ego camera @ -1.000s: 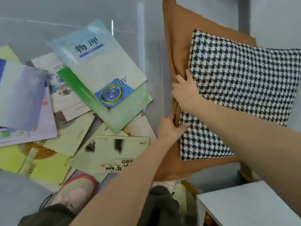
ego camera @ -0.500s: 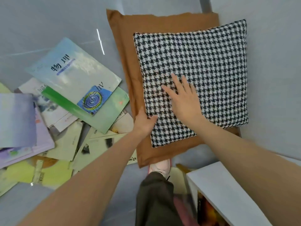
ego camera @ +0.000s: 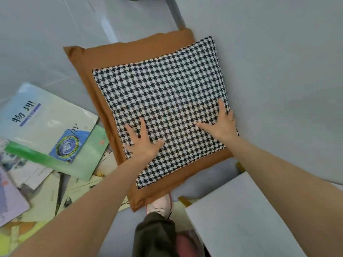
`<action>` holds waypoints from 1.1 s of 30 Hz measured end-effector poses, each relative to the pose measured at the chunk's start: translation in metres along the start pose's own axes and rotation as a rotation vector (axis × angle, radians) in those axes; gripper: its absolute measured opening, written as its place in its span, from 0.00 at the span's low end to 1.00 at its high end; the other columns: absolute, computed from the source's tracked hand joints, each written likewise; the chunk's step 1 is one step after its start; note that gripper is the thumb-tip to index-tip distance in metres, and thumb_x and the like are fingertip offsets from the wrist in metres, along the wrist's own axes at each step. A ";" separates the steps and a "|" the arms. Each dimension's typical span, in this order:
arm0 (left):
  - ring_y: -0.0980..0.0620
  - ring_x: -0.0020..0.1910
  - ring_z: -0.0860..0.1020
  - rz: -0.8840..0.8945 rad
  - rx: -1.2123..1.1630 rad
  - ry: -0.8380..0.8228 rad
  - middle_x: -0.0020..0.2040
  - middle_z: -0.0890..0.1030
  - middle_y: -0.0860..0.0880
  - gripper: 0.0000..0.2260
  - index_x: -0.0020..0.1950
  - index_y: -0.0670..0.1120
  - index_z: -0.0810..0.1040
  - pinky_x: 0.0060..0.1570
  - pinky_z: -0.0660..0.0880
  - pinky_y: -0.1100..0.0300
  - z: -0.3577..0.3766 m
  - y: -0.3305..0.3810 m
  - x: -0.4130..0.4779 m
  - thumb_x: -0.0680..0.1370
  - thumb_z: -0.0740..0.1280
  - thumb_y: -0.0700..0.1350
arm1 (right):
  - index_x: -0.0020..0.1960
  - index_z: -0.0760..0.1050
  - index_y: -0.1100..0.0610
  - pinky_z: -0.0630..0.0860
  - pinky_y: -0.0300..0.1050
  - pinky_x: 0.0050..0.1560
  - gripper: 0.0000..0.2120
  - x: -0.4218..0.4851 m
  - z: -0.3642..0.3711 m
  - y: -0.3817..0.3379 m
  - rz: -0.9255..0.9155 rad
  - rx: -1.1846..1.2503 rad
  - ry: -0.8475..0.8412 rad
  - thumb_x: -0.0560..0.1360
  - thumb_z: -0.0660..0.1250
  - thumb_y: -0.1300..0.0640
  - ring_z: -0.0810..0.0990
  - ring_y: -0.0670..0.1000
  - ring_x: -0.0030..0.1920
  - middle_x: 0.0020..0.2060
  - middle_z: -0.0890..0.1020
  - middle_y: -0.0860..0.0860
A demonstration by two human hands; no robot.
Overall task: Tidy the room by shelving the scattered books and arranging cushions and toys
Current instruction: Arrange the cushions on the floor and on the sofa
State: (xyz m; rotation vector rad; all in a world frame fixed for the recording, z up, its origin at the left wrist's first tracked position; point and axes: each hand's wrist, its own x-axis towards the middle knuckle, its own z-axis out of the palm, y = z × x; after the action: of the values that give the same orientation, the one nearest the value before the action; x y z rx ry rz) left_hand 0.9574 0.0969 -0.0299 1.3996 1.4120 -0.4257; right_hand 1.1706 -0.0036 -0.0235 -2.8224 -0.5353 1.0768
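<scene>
The black-and-white houndstooth fabric cushion (ego camera: 167, 89) lies on the flat brown fabric cushion (ego camera: 120, 54) on the grey floor (ego camera: 46, 34). The left hand (ego camera: 143, 143) and right hand (ego camera: 222, 125) press it, fingers spread flat. Probably soft and light; grip opposite edges.

The grey floor (ego camera: 46, 43) bears a brown cushion (ego camera: 130, 54) lying flat. Left of the cushion, overlapping books (ego camera: 48, 127) lie strewn, the nearest just beside its edge. A shoe (ego camera: 159, 206) stands at the cushion's near corner, and a white unit (ego camera: 241, 219) stands to the right of the shoe.

floor (ego camera: 46, 43): pale grey, glossy, faint light streaks | white cabinet top (ego camera: 241, 219): lower right
</scene>
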 end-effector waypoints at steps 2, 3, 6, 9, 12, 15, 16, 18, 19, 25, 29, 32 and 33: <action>0.31 0.73 0.37 -0.006 0.035 -0.002 0.74 0.26 0.51 0.42 0.75 0.63 0.35 0.72 0.41 0.39 0.007 -0.005 0.009 0.76 0.67 0.55 | 0.73 0.29 0.38 0.48 0.65 0.73 0.63 0.011 0.002 0.005 0.040 0.045 -0.042 0.60 0.75 0.33 0.45 0.65 0.76 0.76 0.43 0.62; 0.31 0.73 0.37 0.000 0.050 -0.002 0.74 0.26 0.51 0.43 0.75 0.63 0.35 0.72 0.41 0.39 0.011 -0.007 0.012 0.76 0.67 0.55 | 0.73 0.28 0.39 0.49 0.65 0.74 0.66 0.016 0.002 0.008 0.054 0.054 -0.046 0.58 0.77 0.34 0.48 0.64 0.76 0.76 0.46 0.62; 0.31 0.73 0.39 0.009 0.090 0.007 0.73 0.25 0.51 0.44 0.75 0.62 0.35 0.73 0.41 0.40 0.014 -0.010 0.016 0.76 0.68 0.55 | 0.77 0.36 0.48 0.56 0.62 0.73 0.67 0.025 0.004 0.011 0.062 0.040 0.053 0.55 0.78 0.35 0.57 0.61 0.74 0.74 0.58 0.60; 0.36 0.72 0.62 0.002 0.037 0.017 0.75 0.28 0.51 0.40 0.75 0.62 0.36 0.73 0.46 0.39 0.012 -0.012 0.017 0.78 0.66 0.50 | 0.74 0.56 0.57 0.60 0.60 0.70 0.50 0.020 0.003 0.010 0.025 0.000 0.198 0.63 0.76 0.39 0.62 0.58 0.71 0.70 0.67 0.55; 0.53 0.55 0.74 0.030 -0.047 0.022 0.76 0.33 0.51 0.38 0.75 0.62 0.38 0.73 0.54 0.41 0.009 -0.013 0.011 0.80 0.64 0.45 | 0.68 0.63 0.56 0.62 0.60 0.66 0.30 0.005 0.000 0.003 -0.048 -0.003 0.308 0.73 0.70 0.46 0.67 0.55 0.66 0.65 0.72 0.52; 0.57 0.66 0.62 0.063 -0.164 -0.016 0.78 0.39 0.53 0.34 0.77 0.59 0.43 0.74 0.51 0.45 0.007 -0.001 -0.008 0.81 0.61 0.41 | 0.67 0.65 0.53 0.64 0.59 0.63 0.21 -0.020 -0.009 -0.010 -0.111 0.058 0.389 0.77 0.65 0.50 0.69 0.54 0.63 0.62 0.74 0.49; 0.56 0.70 0.60 0.080 -0.214 -0.024 0.78 0.43 0.53 0.34 0.78 0.59 0.45 0.73 0.55 0.50 0.005 0.008 -0.015 0.81 0.61 0.39 | 0.67 0.65 0.53 0.65 0.58 0.61 0.19 -0.029 -0.013 -0.014 -0.138 0.066 0.414 0.78 0.64 0.52 0.69 0.54 0.62 0.61 0.74 0.49; 0.54 0.63 0.71 0.114 -0.298 -0.039 0.78 0.50 0.53 0.33 0.78 0.59 0.46 0.59 0.71 0.65 -0.004 0.033 -0.030 0.81 0.60 0.37 | 0.68 0.66 0.53 0.67 0.56 0.58 0.18 -0.047 -0.027 -0.023 -0.204 0.059 0.452 0.79 0.63 0.53 0.70 0.53 0.60 0.60 0.74 0.49; 0.58 0.50 0.74 0.127 -0.301 -0.056 0.78 0.52 0.53 0.33 0.77 0.60 0.46 0.45 0.73 0.74 -0.009 0.050 -0.040 0.81 0.59 0.37 | 0.68 0.66 0.53 0.68 0.55 0.57 0.17 -0.055 -0.039 -0.027 -0.233 0.069 0.464 0.80 0.62 0.54 0.71 0.53 0.59 0.60 0.75 0.48; 0.55 0.65 0.70 0.290 -0.339 -0.184 0.78 0.53 0.54 0.29 0.77 0.61 0.48 0.68 0.60 0.57 -0.028 0.146 -0.078 0.83 0.54 0.38 | 0.62 0.72 0.55 0.74 0.57 0.50 0.11 -0.083 -0.118 -0.037 -0.327 0.146 0.619 0.82 0.57 0.56 0.74 0.54 0.51 0.52 0.78 0.50; 0.62 0.66 0.69 0.385 -0.293 -0.279 0.77 0.55 0.54 0.28 0.77 0.61 0.50 0.68 0.61 0.58 -0.016 0.195 -0.105 0.83 0.54 0.38 | 0.60 0.73 0.55 0.73 0.56 0.49 0.10 -0.097 -0.164 -0.024 -0.261 0.157 0.736 0.81 0.58 0.58 0.74 0.54 0.49 0.50 0.78 0.50; 0.63 0.36 0.69 0.472 -0.227 -0.286 0.76 0.61 0.52 0.25 0.77 0.57 0.55 0.36 0.71 0.75 -0.001 0.220 -0.118 0.83 0.55 0.39 | 0.61 0.72 0.55 0.73 0.54 0.49 0.10 -0.102 -0.190 -0.009 -0.253 0.097 0.755 0.81 0.59 0.58 0.75 0.54 0.51 0.52 0.78 0.50; 0.63 0.38 0.70 0.496 -0.222 -0.282 0.75 0.62 0.53 0.25 0.77 0.56 0.57 0.37 0.73 0.73 0.003 0.226 -0.120 0.82 0.56 0.39 | 0.61 0.72 0.55 0.71 0.52 0.49 0.10 -0.102 -0.194 -0.004 -0.255 0.040 0.755 0.80 0.60 0.59 0.75 0.54 0.52 0.53 0.78 0.50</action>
State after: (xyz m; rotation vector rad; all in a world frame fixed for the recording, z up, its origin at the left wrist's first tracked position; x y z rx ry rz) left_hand 1.1285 0.0908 0.1599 1.3856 0.8193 -0.1299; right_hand 1.2263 -0.0245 0.1879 -2.7254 -0.7272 -0.0458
